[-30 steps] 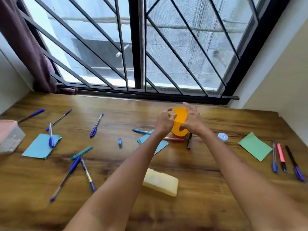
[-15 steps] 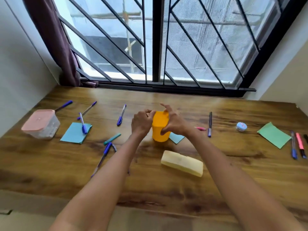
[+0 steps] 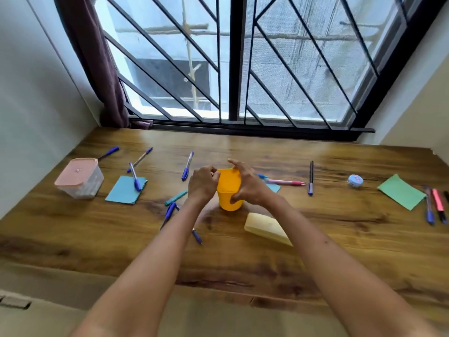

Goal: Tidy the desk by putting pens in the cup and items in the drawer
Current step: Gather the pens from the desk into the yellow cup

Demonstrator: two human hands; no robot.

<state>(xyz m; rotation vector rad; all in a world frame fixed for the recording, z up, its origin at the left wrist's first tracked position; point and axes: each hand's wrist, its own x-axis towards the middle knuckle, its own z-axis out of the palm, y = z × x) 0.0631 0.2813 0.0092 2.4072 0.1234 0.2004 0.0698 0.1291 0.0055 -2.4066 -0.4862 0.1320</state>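
Observation:
An orange cup [image 3: 229, 190] stands upright in the middle of the wooden desk [image 3: 328, 237]. My right hand [image 3: 247, 184] grips its right side, fingers over the rim and thumb on the wall. My left hand [image 3: 202, 184] holds its left rim with curled fingers. Several blue pens lie loose on the left, one of them [image 3: 187, 165] just behind my left hand. A pink pen [image 3: 285, 182] and a dark pen [image 3: 310, 177] lie to the right of the cup. Three more pens [image 3: 436, 206] lie at the far right.
A pink-lidded clear box [image 3: 79, 177] sits far left beside a blue paper pad [image 3: 126, 190]. A yellow block [image 3: 266, 228] lies in front of the cup. A small blue round tin [image 3: 355, 181] and a green pad [image 3: 402, 195] lie right. A barred window closes the back.
Both hands have brought the orange cup nearer to me and stood it upright. The view has pulled back and tilted, so the desk's front edge now shows.

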